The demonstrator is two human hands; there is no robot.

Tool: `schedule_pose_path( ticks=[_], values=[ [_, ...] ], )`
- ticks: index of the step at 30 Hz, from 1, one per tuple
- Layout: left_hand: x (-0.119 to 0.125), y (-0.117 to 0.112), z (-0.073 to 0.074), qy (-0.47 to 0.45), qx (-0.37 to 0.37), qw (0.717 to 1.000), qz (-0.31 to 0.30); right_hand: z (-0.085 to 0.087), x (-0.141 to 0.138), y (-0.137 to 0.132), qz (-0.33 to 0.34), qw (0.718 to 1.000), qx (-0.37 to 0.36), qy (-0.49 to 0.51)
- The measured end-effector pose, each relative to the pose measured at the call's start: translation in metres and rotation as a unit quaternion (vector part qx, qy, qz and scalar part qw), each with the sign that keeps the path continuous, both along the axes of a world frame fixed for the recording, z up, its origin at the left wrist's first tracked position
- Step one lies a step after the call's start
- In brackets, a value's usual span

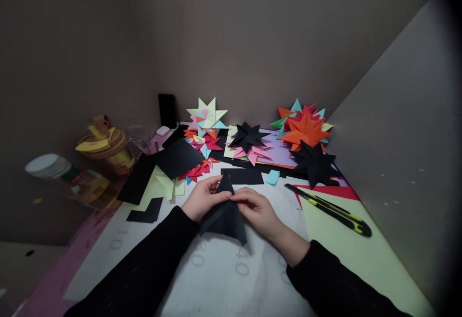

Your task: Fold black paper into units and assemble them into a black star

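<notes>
A folded piece of black paper stands between my two hands over a white mat with printed numbers. My left hand pinches its left edge near the pointed top. My right hand grips the right side, fingers closed on the fold. Both arms wear black sleeves.
Finished paper stars lie at the back: a pale multicolour star, a black star, an orange star, another black star. Loose black sheets lie at left, a yellow-black utility knife at right, tape rolls far left. Grey walls close in.
</notes>
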State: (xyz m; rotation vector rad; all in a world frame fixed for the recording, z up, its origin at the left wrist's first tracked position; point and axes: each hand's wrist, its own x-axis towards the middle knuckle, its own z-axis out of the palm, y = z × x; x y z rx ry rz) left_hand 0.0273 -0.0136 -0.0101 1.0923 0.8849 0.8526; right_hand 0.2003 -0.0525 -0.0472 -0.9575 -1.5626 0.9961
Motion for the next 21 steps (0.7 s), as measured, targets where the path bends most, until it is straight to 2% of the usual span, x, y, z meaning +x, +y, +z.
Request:
schedule_pose_path(
  ticks=[3,6,8,10,13,16,21],
  values=[
    [-0.005,0.001,0.002,-0.003,-0.036,0.999,-0.004,0.004,0.005,-0.001,0.002,0.996,0.064,-0.057],
    [-0.014,0.005,0.006,-0.045,-0.035,0.997,-0.043,0.005,0.007,-0.002,-0.057,0.993,0.093,-0.055],
    [-0.022,0.009,0.009,-0.025,0.021,0.998,-0.054,0.005,0.007,-0.003,-0.125,0.985,0.114,-0.042],
    [-0.030,0.014,0.013,0.032,0.109,0.991,-0.065,0.004,0.008,-0.003,-0.182,0.974,0.130,-0.025],
    [-0.037,0.019,0.016,0.103,0.228,0.964,-0.091,0.002,0.007,-0.002,-0.217,0.967,0.136,-0.006],
    [-0.037,0.019,0.016,0.142,0.301,0.942,-0.045,0.000,0.007,0.000,-0.238,0.963,0.124,0.006],
    [-0.031,0.015,0.009,0.153,0.305,0.939,0.051,-0.002,0.006,0.002,-0.259,0.961,0.089,0.025]
  ],
)
